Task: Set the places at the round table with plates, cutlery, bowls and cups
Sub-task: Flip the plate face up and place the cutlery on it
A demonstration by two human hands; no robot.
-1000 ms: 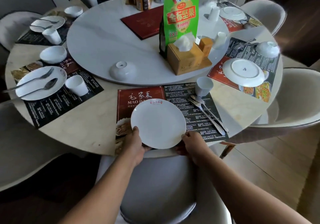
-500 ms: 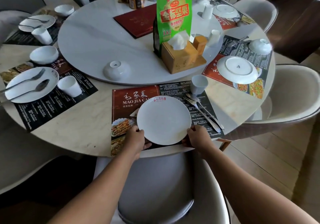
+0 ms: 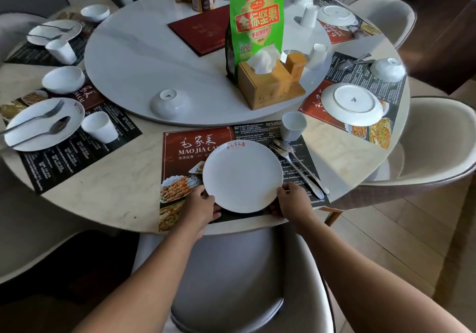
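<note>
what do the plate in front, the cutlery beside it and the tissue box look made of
Plate: glossy white, likely glazed ceramic, possibly melamine; smooth with a soft sheen. Fork and spoon: polished metal, probably stainless steel, given the silvery reflections. Tissue box: matte pale wood or bamboo, by its flat tan panels.

green snack bag (image 3: 257,21) upright | wooden tissue box (image 3: 260,89) beside it | red menu (image 3: 198,30) flat

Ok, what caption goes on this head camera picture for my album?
Table setting: left hand and right hand hold a round white plate over the red-and-black placemat.
</note>
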